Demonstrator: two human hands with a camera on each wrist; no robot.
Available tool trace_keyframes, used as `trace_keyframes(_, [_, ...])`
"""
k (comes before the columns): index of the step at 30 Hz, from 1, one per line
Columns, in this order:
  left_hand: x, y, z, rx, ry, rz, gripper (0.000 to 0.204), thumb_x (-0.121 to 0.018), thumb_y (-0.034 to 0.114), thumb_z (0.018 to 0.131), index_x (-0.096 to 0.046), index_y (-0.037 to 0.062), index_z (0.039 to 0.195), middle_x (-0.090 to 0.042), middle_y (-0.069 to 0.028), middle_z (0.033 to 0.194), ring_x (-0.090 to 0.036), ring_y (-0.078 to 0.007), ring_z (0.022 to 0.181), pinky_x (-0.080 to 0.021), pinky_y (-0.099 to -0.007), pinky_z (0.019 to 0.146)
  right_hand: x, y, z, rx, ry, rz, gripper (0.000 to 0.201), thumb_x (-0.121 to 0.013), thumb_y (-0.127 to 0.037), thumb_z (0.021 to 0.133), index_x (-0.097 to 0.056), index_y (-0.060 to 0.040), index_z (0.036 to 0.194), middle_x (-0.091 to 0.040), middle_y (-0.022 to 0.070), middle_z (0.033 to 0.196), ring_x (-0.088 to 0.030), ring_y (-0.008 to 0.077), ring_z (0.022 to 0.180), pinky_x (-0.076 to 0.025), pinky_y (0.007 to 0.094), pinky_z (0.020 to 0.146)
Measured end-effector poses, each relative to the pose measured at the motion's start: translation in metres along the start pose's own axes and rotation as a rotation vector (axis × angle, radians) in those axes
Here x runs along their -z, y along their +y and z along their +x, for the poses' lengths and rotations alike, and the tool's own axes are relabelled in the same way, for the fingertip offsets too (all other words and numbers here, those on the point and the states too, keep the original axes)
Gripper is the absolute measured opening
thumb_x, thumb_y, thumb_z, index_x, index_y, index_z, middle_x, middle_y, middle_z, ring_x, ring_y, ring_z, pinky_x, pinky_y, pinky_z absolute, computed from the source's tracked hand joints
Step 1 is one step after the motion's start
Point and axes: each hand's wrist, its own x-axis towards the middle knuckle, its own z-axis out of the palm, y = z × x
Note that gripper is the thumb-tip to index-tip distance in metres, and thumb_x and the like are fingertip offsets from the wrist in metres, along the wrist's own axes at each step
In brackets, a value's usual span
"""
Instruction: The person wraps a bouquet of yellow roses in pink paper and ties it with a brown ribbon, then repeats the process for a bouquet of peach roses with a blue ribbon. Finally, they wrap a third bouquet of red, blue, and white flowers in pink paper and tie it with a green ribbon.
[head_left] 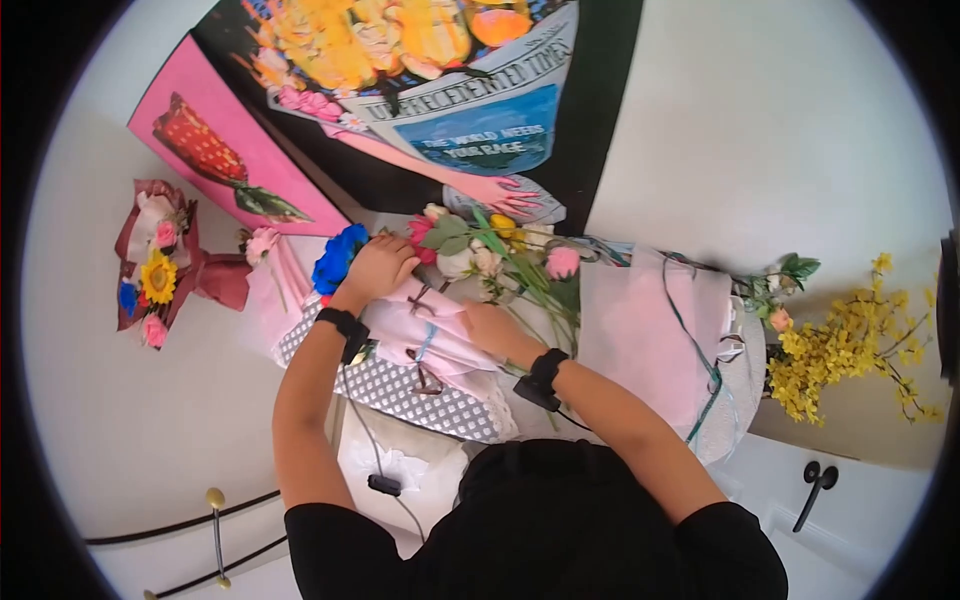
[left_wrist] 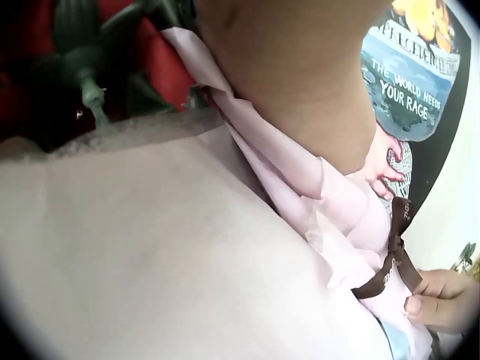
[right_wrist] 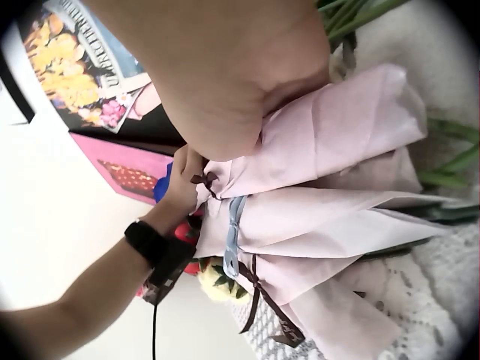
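Three pink-paper bouquets lie side by side, one tied with a blue ribbon (head_left: 426,342) and two with brown ribbons. On the farthest bouquet (right_wrist: 337,127), my right hand (head_left: 497,332) grips the wrapped stem end, its palm over the paper. In the left wrist view its thumb and finger (left_wrist: 442,300) pinch paper beside the brown bow (left_wrist: 395,244). My left hand (head_left: 382,268) holds that bouquet's flower end, fingers curved over it; its fingertips are partly hidden. Blue flowers (head_left: 340,258) sit just left of it. Red flowers (left_wrist: 169,67) show below the left wrist.
Loose flowers and green stems (head_left: 520,260) lie behind the hands. Pink wrapping paper (head_left: 640,340) and a dark green ribbon (head_left: 690,340) lie to the right. A patterned grey box (head_left: 400,395) is in front, paintings (head_left: 470,120) behind, yellow blossom branches (head_left: 830,355) far right.
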Motion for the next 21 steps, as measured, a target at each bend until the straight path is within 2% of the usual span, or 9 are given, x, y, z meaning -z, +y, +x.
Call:
trace_keyframes(1, [0.001,-0.003,-0.003,0.015,-0.009,0.013,0.021,-0.049,0.023,0.085,-0.058,0.0051,0.088,-0.058,-0.0139,0.088,-0.055,-0.0315,0.085,-0.043,-0.0400,0.079,0.000,0.004,0.003,0.001,-0.017,0.032,0.026,-0.042,-0.024,0.088,-0.050,0.0001,0.092,-0.058,0.0229,0.080,-0.056,0.0391,0.076,-0.043,0.0479,0.068])
trace_keyframes(4, [-0.007,-0.008,-0.005,0.094,0.125,-0.094,0.020,-0.046,0.022,0.087,-0.059,0.0054,0.087,-0.058,-0.0148,0.074,-0.056,-0.0316,0.074,-0.046,-0.0402,0.064,-0.002,0.020,0.011,0.053,-0.042,0.205,0.025,-0.043,-0.023,0.087,-0.050,0.0005,0.091,-0.057,0.0228,0.080,-0.057,0.0384,0.074,-0.043,0.0454,0.067])
trace_keyframes(9, [-0.007,-0.005,0.001,0.171,0.023,-0.041,0.023,-0.045,0.023,0.089,-0.060,0.0053,0.085,-0.060,-0.0151,0.078,-0.057,-0.0316,0.074,-0.046,-0.0406,0.063,0.008,-0.002,0.007,-0.063,-0.071,0.217,0.022,-0.048,-0.022,0.083,-0.052,-0.0027,0.093,-0.060,0.0222,0.078,-0.058,0.0387,0.078,-0.044,0.0456,0.067])
trace_keyframes(12, [0.004,-0.001,0.009,0.195,-0.026,-0.048,0.024,-0.046,0.023,0.088,-0.060,0.0048,0.084,-0.061,-0.0148,0.080,-0.057,-0.0309,0.077,-0.045,-0.0409,0.068,0.002,-0.020,0.007,-0.056,0.031,0.329,0.027,-0.051,-0.023,0.081,-0.048,-0.0035,0.100,-0.059,0.0224,0.083,-0.058,0.0391,0.080,-0.045,0.0452,0.069])
trace_keyframes(14, [0.017,0.007,0.014,0.213,-0.042,-0.065,0.024,-0.046,0.024,0.088,-0.060,0.0044,0.084,-0.061,-0.0139,0.081,-0.057,-0.0298,0.079,-0.044,-0.0411,0.072,-0.004,-0.025,0.008,0.071,0.120,0.155,0.036,-0.051,-0.021,0.080,-0.043,-0.0042,0.110,-0.057,0.0221,0.099,-0.057,0.0385,0.088,-0.045,0.0449,0.072])
trace_keyframes(15, [0.026,0.012,0.016,0.124,-0.053,0.009,0.024,-0.048,0.025,0.086,-0.059,0.0044,0.083,-0.061,-0.0128,0.085,-0.057,-0.0284,0.084,-0.042,-0.0412,0.079,-0.007,-0.027,0.006,0.073,0.117,0.160,0.036,-0.051,-0.021,0.080,-0.043,-0.0042,0.110,-0.057,0.0221,0.099,-0.057,0.0385,0.088,-0.045,0.0449,0.072])
trace_keyframes(17, [0.036,0.017,0.014,0.042,-0.066,0.080,0.024,-0.050,0.027,0.085,-0.059,0.0044,0.083,-0.061,-0.0117,0.089,-0.056,-0.0270,0.088,-0.039,-0.0413,0.085,-0.012,-0.029,0.002,0.251,0.331,0.148,0.048,-0.051,-0.019,0.079,-0.039,-0.0051,0.123,-0.051,0.0196,0.109,-0.055,0.0370,0.088,-0.045,0.0451,0.071])
trace_keyframes(19, [0.037,0.020,0.009,-0.079,-0.060,0.161,0.025,-0.053,0.029,0.081,-0.059,0.0047,0.081,-0.058,-0.0104,0.100,-0.053,-0.0259,0.096,-0.033,-0.0415,0.092,-0.014,-0.030,0.000,0.274,0.315,0.006,0.055,-0.053,-0.019,0.077,-0.035,-0.0065,0.128,-0.050,0.0189,0.108,-0.055,0.0355,0.085,-0.044,0.0439,0.070])
trace_keyframes(21, [0.019,0.012,0.000,-0.124,-0.040,0.260,0.028,-0.052,0.032,0.081,-0.059,0.0055,0.081,-0.058,-0.0106,0.097,-0.053,-0.0262,0.094,-0.034,-0.0418,0.091,-0.016,-0.033,-0.002,0.296,0.302,-0.136,0.063,-0.055,-0.018,0.075,-0.032,-0.0078,0.133,-0.048,0.0182,0.108,-0.054,0.0340,0.082,-0.044,0.0428,0.069])
